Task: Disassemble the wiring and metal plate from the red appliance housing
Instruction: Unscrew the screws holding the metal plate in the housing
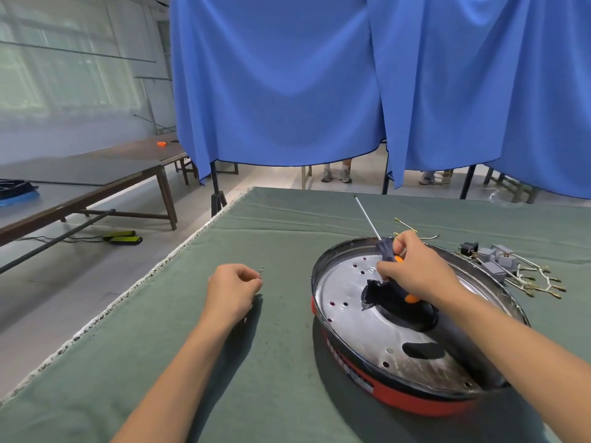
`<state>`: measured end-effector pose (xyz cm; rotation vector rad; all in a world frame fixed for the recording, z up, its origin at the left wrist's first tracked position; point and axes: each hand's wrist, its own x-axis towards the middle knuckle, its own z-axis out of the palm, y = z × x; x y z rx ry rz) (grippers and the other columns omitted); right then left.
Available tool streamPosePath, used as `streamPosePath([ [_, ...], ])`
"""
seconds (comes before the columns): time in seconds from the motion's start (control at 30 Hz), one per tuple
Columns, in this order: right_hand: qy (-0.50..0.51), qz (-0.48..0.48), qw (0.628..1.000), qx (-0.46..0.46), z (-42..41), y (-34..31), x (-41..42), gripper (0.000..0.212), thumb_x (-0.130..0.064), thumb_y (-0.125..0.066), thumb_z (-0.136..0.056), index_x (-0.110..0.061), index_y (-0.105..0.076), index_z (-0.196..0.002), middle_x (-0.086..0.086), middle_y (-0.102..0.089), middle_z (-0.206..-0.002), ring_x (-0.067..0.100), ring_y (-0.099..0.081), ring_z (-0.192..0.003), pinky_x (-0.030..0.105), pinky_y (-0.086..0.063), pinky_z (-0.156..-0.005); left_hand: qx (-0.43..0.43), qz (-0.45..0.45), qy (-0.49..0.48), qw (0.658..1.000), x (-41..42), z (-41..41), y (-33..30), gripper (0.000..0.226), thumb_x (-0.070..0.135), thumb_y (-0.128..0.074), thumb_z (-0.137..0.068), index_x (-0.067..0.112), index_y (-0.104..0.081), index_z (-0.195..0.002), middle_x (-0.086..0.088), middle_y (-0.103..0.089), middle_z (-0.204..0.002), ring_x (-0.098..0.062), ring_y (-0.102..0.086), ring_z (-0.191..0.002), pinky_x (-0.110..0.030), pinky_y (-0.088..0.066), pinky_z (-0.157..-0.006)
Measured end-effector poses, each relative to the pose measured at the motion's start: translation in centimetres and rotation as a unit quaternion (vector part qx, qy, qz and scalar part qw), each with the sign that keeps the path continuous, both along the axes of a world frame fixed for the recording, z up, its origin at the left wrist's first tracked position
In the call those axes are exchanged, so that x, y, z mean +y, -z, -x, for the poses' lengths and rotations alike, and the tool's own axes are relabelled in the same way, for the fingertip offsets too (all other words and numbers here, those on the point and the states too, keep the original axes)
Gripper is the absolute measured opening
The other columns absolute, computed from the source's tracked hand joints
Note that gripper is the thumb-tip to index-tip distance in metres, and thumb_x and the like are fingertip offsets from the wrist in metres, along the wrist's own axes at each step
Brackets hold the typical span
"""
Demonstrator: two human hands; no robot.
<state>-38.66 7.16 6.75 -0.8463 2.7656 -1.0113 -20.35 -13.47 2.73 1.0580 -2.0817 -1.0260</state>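
The round red appliance housing [415, 406] lies on the green cloth at the right, open side up, with a black rim. Inside it sits a round silver metal plate [345, 292] with small holes and a dark central opening. My right hand [415, 266] is over the plate, closed around a screwdriver [367, 219] with a dark and orange handle; its long shaft points away from me. My left hand [235, 286] rests on the cloth to the left of the housing and pinches a small screw [261, 270] between its fingertips. Removed wiring [524, 276] with grey connectors lies to the right, behind the housing.
The green cloth-covered table [224, 362] ends at a frayed left edge. Loose short wires [407, 225] lie behind the housing. A blue curtain [319, 91] hangs beyond the table, with people's feet under it. A long bench [96, 174] stands at the left.
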Motion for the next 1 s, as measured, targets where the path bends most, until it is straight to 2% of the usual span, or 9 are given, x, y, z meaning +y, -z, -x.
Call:
streamPosePath([
  [0.13, 0.002, 0.012, 1.0, -0.009, -0.3, -0.22, 0.24, 0.034, -0.028, -0.069, -0.072, -0.023, -0.037, -0.083, 0.001, -0.057, -0.077, 0.022, -0.055, -0.064, 0.045, -0.058, -0.064, 0.023, -0.023, -0.011, 0.999, 0.11, -0.16, 0.24, 0.016, 0.001, -0.063, -0.077, 0.015, -0.063, -0.067, 0.0, -0.067, -0.058, -0.012, -0.054, -0.037, -0.023, -0.039, -0.039],
  [0.23, -0.001, 0.01, 1.0, -0.008, -0.31, -0.24, 0.3, 0.034, -0.028, -0.069, -0.072, -0.023, -0.038, -0.084, 0.0, -0.057, -0.077, 0.021, -0.055, -0.064, 0.044, -0.058, -0.064, 0.018, -0.004, -0.031, 0.999, 0.22, -0.21, 0.4, 0.016, 0.006, -0.064, -0.078, 0.017, -0.061, -0.068, 0.0, -0.068, -0.064, -0.02, -0.062, -0.056, -0.032, -0.052, -0.055],
  [0.3, -0.003, 0.008, 1.0, -0.005, -0.29, -0.16, 0.32, 0.034, -0.028, -0.069, -0.073, -0.024, -0.037, -0.082, 0.0, -0.055, -0.076, 0.02, -0.053, -0.064, 0.044, -0.058, -0.064, -0.023, 0.033, -0.052, 0.998, 0.23, -0.38, 0.52, 0.015, 0.013, -0.067, -0.078, 0.021, -0.062, -0.065, 0.005, -0.066, -0.066, -0.023, -0.063, -0.069, -0.033, -0.052, -0.065],
  [0.53, -0.006, 0.013, 1.0, -0.011, -0.21, -0.14, 0.34, 0.032, -0.029, -0.068, -0.073, -0.023, -0.039, -0.084, 0.0, -0.058, -0.077, 0.021, -0.056, -0.064, 0.045, -0.058, -0.066, -0.051, 0.049, -0.053, 0.996, -0.01, -0.53, 0.77, 0.015, 0.012, -0.073, -0.074, 0.023, -0.066, -0.065, -0.002, -0.07, -0.078, -0.023, -0.064, -0.081, -0.033, -0.051, -0.075],
  [0.67, -0.007, 0.015, 1.0, -0.008, -0.16, -0.09, 0.29, 0.032, -0.029, -0.068, -0.073, -0.023, -0.038, -0.083, 0.0, -0.057, -0.076, 0.019, -0.054, -0.059, 0.042, -0.057, -0.063, -0.06, 0.06, -0.055, 0.995, -0.36, -0.31, 0.88, 0.014, 0.013, -0.072, -0.076, 0.021, -0.065, -0.067, -0.003, -0.069, -0.079, -0.024, -0.064, -0.083, -0.031, -0.049, -0.074],
  [0.77, -0.006, 0.016, 1.0, -0.003, -0.13, -0.03, 0.31, 0.032, -0.029, -0.068, -0.073, -0.023, -0.039, -0.084, -0.001, -0.057, -0.074, 0.018, -0.054, -0.058, 0.041, -0.057, -0.062, -0.089, 0.065, -0.055, 0.992, -0.43, -0.07, 0.89, 0.006, 0.015, -0.069, -0.078, 0.02, -0.065, -0.077, -0.005, -0.068, -0.089, -0.027, -0.061, -0.091, -0.031, -0.047, -0.073],
  [0.83, -0.006, 0.012, 1.0, 0.0, -0.18, 0.01, 0.35, 0.032, -0.029, -0.068, -0.073, -0.024, -0.038, -0.083, -0.001, -0.057, -0.074, 0.017, -0.054, -0.056, 0.039, -0.055, -0.059, -0.113, 0.062, -0.054, 0.99, -0.47, 0.06, 0.73, 0.013, 0.016, -0.066, -0.079, 0.019, -0.064, -0.091, -0.007, -0.065, -0.1, -0.029, -0.06, -0.096, -0.033, -0.048, -0.078],
  [0.9, -0.005, 0.016, 1.0, -0.002, -0.18, -0.02, 0.41, 0.033, -0.028, -0.069, -0.072, -0.025, -0.038, -0.082, 0.0, -0.057, -0.076, 0.018, -0.055, -0.058, 0.038, -0.055, -0.056, -0.118, 0.045, -0.051, 0.991, -0.63, -0.09, 0.63, 0.023, 0.014, -0.063, -0.079, 0.017, -0.061, -0.102, -0.009, -0.064, -0.102, -0.028, -0.06, -0.093, -0.035, -0.049, -0.082],
  [1.0, -0.005, 0.052, 0.999, -0.009, -0.18, -0.19, 0.65, 0.03, -0.024, -0.069, -0.073, -0.021, -0.041, -0.083, 0.003, -0.058, -0.08, 0.018, -0.054, -0.06, 0.032, -0.053, -0.046, -0.09, 0.045, -0.057, 0.993, -0.14, -0.6, 0.36, 0.028, 0.009, -0.058, -0.077, 0.017, -0.058, -0.104, -0.006, -0.064, -0.085, -0.022, -0.06, -0.073, -0.034, -0.051, -0.072],
])
